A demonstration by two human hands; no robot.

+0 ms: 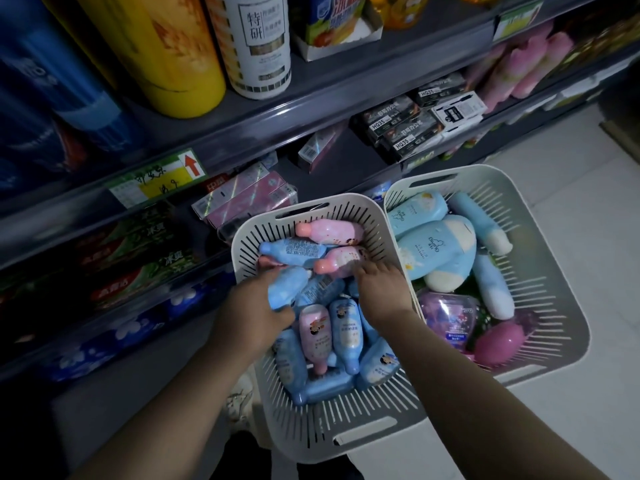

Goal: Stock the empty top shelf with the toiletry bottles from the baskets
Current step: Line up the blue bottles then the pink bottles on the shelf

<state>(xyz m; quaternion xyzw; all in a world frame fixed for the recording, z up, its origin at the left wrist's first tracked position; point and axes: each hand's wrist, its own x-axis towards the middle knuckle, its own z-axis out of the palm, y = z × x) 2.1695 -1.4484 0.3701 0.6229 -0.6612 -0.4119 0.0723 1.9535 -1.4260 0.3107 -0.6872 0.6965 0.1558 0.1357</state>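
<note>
Shelving (277,109) runs along the left, pretty dim, with a yellow can (173,53) and a white can (259,43) up top, a handwritten price tag (156,178) on the edge, and pink boxes (242,199) and black boxes (401,129) one level down. Two slotted baskets sit side by side on the pale floor (571,150), close to the shelf front. Both hands are down in the near basket (311,441). The left hand (252,317) has its fingers wrapped round a blue bottle (287,287) on top of the pile. The right hand (381,289) is just beside it, fingertips at a pink bottle (337,263) — can't tell if it's actually gripping anything. That basket is a jumble of small blue and pink bottles lying every which way. The far basket (554,271) holds bigger stuff: pale blue bottles (436,251), a purple pack (446,313) and a magenta thing (498,339) I can't make out.
</note>
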